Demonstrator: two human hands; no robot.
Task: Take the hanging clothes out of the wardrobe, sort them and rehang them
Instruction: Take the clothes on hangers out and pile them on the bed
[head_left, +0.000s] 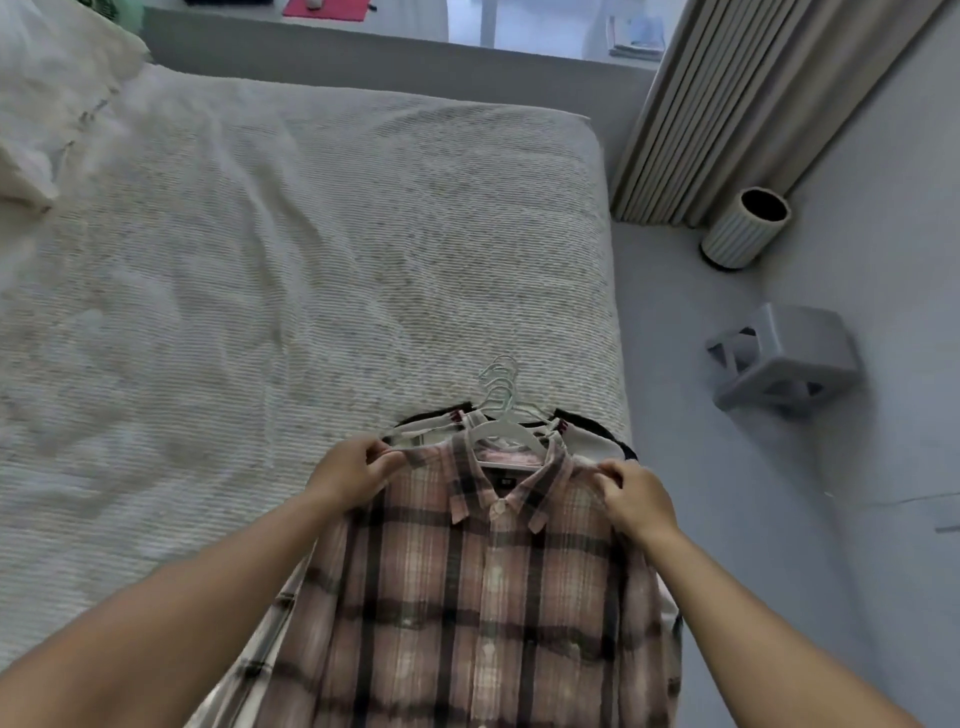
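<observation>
Both hands are pinched onto the shoulders of a pink plaid shirt (483, 597), left hand (353, 475) on one side, right hand (636, 499) on the other. It lies on top of a pile of hangered clothes at the near right corner of the bed (260, 260). Grey stool (784, 358) tipped over on the floor, ribbed bin (745, 228) by the curtain (753, 104), white hangers (501, 415) poking out above the collar

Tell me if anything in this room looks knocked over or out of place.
Yes: the grey plastic stool lies tipped on its side on the floor right of the bed. Beyond it, the ribbed bin stands upright by the curtain.
</observation>
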